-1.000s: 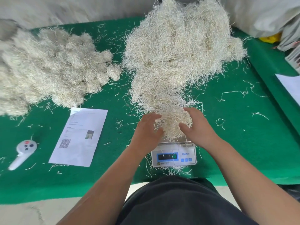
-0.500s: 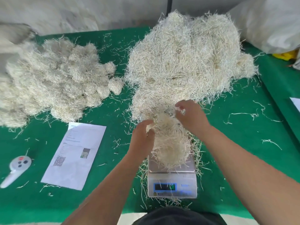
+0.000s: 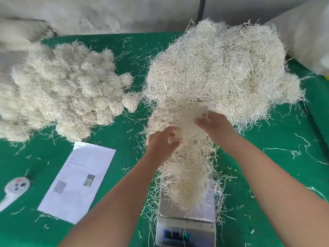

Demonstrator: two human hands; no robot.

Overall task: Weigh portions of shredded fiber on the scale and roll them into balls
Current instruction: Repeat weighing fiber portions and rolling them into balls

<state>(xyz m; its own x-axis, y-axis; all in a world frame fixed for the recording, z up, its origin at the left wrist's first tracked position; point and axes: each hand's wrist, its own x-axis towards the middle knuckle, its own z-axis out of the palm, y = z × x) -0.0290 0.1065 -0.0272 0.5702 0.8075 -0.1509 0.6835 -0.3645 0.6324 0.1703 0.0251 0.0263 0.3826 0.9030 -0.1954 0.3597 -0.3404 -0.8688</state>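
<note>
shredded fiber portion [image 3: 189,177] draped from scale pan [image 3: 187,213] up toward big loose pile [image 3: 222,68], long axis running away from body. pinched at far end by right hand [image 3: 213,125], gripped mid-length by left hand [image 3: 162,141].

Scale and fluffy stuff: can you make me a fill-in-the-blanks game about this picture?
1. The scale stands on a cloth coloured ____.
2. The rolled balls are piled to the ____ of the big loose heap.
3. Both hands, left and right, pull at the ____ above the scale.
4. The sheet beside the remote is made of ____.

Missing words: green; left; fiber; paper
</note>
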